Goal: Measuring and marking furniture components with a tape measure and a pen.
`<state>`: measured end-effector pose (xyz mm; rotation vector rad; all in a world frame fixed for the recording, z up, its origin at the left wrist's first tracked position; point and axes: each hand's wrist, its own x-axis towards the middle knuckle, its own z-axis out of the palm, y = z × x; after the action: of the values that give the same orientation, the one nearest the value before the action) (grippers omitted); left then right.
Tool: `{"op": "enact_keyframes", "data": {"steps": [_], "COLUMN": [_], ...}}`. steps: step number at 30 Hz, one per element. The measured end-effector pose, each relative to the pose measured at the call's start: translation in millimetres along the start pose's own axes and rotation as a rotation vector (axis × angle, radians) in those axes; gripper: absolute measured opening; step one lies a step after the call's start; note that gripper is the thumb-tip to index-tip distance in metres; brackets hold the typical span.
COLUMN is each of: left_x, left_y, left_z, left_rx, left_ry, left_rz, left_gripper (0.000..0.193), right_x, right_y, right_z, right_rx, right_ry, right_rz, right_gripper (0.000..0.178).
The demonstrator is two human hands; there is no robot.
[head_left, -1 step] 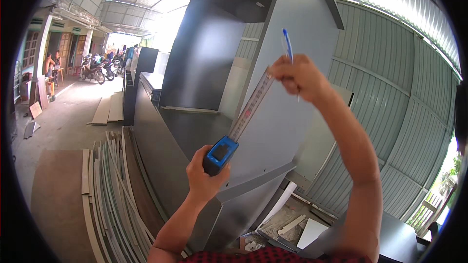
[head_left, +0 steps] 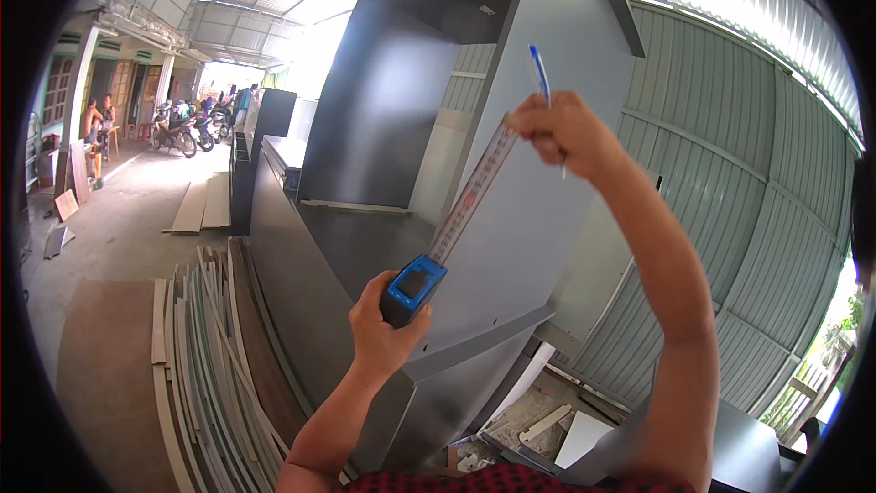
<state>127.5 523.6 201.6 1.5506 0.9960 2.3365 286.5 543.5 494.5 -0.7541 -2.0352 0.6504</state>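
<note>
My left hand (head_left: 385, 329) is closed round the blue and black case of a tape measure (head_left: 415, 289). Its blade (head_left: 470, 196) runs up and to the right from the case. At the blade's far end, my right hand (head_left: 568, 135) pinches the tip between thumb and finger. A blue-capped pen (head_left: 539, 71) is also in the right hand, sticking up above the fingers, with its lower end showing beneath. Behind the blade rises the grey side panel (head_left: 538, 210) of a large dark cabinet; whether the blade touches it I cannot tell.
Long thin board strips (head_left: 205, 356) lie in a heap at the lower left, beside a brown sheet (head_left: 105, 383). Offcuts (head_left: 547, 424) litter the ground below the cabinet. Corrugated metal wall (head_left: 730, 210) stands on the right. Parked motorbikes (head_left: 173, 131) and seated people (head_left: 100, 119) are far left.
My right hand has risen slightly, drawing a little more blade out of the case. The pen has moved up with it. My left hand has stayed almost still.
</note>
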Motion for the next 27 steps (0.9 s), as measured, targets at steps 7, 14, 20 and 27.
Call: {"op": "enact_keyframes", "data": {"steps": [7,14,20,27], "left_x": [19,17,17,9], "left_y": [-16,-33,-42,-52], "left_z": [7,9,9,7], "left_rx": [-0.015,0.004,0.020,0.052], "left_ry": [0.004,0.017,0.059,0.064], "left_rz": [0.010,-0.021,-0.020,-0.058], "left_gripper": [0.044,0.044,0.045,0.045], "right_x": [83,152,187,202], "right_y": [-50,-69,-50,-43], "right_z": [-43,-61,-54,-59], "right_rx": [-0.220,-0.242,-0.209,-0.321], "right_ry": [0.271,0.497,0.538,0.542], "right_rz": [-0.114,-0.220,-0.308,-0.389], "right_gripper": [0.017,0.017,0.016,0.023]}}
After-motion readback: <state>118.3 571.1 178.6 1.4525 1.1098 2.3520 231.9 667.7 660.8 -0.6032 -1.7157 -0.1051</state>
